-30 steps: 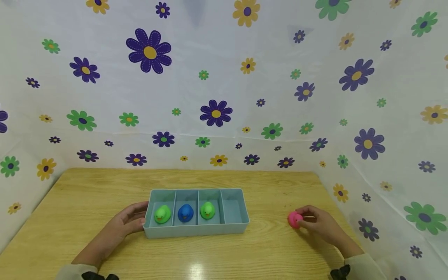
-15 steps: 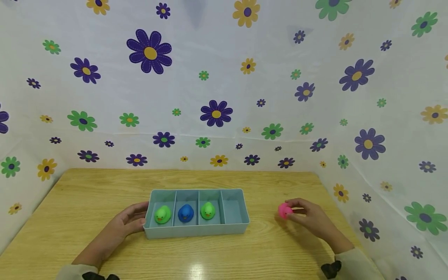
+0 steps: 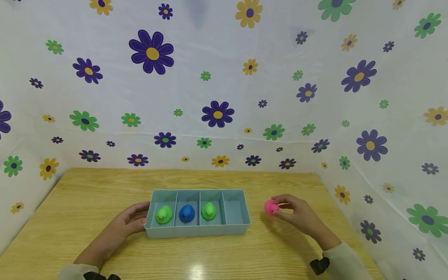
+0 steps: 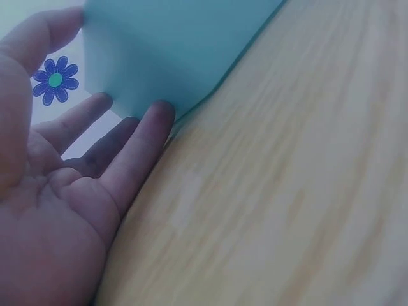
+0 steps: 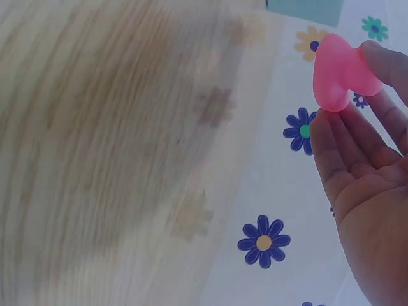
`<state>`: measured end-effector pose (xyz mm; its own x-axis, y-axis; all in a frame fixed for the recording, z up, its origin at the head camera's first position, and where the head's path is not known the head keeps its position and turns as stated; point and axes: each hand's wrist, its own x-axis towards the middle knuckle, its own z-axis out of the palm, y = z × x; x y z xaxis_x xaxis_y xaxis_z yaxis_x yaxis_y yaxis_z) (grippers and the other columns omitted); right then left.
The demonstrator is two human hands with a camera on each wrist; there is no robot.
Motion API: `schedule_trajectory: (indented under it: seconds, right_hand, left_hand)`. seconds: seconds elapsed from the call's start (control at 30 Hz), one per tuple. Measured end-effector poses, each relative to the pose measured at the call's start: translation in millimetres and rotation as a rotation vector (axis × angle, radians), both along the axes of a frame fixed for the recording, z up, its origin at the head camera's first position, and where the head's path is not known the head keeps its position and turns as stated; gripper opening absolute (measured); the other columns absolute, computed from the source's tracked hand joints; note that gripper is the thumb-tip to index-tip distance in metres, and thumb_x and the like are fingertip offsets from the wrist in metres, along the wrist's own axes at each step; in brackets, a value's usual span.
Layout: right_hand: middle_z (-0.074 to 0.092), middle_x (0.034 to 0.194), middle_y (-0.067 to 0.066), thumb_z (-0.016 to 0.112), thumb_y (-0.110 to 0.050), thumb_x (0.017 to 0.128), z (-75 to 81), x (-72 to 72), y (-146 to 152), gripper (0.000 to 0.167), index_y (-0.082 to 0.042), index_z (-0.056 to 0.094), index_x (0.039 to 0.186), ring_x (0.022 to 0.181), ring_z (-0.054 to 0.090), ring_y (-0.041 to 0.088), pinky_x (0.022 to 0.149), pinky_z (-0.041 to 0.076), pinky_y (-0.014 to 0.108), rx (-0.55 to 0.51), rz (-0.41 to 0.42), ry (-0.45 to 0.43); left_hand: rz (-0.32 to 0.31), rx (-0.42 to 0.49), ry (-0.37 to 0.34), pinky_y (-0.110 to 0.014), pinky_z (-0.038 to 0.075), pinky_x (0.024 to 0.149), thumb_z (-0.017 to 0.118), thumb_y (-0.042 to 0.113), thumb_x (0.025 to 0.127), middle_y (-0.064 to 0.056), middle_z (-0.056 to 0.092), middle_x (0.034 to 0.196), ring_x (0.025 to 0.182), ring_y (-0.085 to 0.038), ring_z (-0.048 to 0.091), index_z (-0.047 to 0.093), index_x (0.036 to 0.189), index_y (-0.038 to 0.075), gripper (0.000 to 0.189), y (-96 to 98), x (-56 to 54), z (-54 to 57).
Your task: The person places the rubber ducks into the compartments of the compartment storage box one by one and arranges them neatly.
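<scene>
My right hand (image 3: 294, 212) pinches a pink rubber duck (image 3: 271, 208) between thumb and fingertips, above the table to the right of the blue-grey divided box (image 3: 196, 231). In the right wrist view the duck (image 5: 335, 73) shows from its underside, with the thumb on one side and fingers on the other. My left hand (image 3: 127, 221) rests its fingertips against the box's left end, and the left wrist view shows them touching the end wall (image 4: 159, 51). From left to right, the box holds a green duck (image 3: 163, 214), a blue duck (image 3: 187, 213) and another green duck (image 3: 209, 211); the rightmost compartment (image 3: 235, 210) is bare.
The wooden table (image 3: 196, 256) has its back edge against a white flowered cloth (image 3: 189, 89), which also hangs along the left and right sides. Thin dividers separate the box's compartments.
My right hand has lifted the pink duck off the table and carried it left, closer to the box. The left hand has stayed at the box's left end.
</scene>
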<state>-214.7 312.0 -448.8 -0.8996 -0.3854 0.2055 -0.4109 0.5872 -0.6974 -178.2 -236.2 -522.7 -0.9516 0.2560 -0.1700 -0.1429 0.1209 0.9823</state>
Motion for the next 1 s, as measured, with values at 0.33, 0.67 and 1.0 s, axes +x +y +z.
schedule_trajectory:
  seconds: [0.33,0.67,1.0]
  right_hand:
    - [0.07,0.13,0.01,0.08,-0.014,0.092,1.1,-6.9,-19,0.022,-0.012,0.071,0.112,0.117,0.068,0.031,0.096,0.058,0.047,-0.033,0.041,0.033]
    - [0.07,0.129,0.006,0.079,-0.018,0.093,6.9,-13.4,-46,0.023,-0.016,0.072,0.115,0.115,0.068,0.027,0.099,0.055,0.053,-0.028,0.079,0.036]
    - [0.071,0.128,-0.002,0.082,-0.022,0.091,17.0,-14.8,-64,0.025,-0.021,0.073,0.115,0.116,0.067,0.022,0.1,0.056,0.047,0.011,0.054,0.068]
  left_hand:
    - [0.01,-0.005,-0.002,-0.035,0.055,0.102,0.065,0.03,0.104,-0.02,0.04,0.16,0.146,-0.041,0.04,0.034,0.159,0.01,0.066,2.7,0.2,2.1]
    - [0.022,-0.002,-0.012,-0.033,0.055,0.101,0.065,0.03,0.104,-0.02,0.041,0.159,0.144,-0.038,0.044,0.034,0.159,0.009,0.067,1.1,1.7,0.5]
    - [0.033,-0.028,-0.018,-0.038,0.052,0.106,0.066,0.032,0.103,-0.018,0.043,0.159,0.145,-0.038,0.042,0.035,0.159,0.011,0.067,2.9,1.2,1.6]
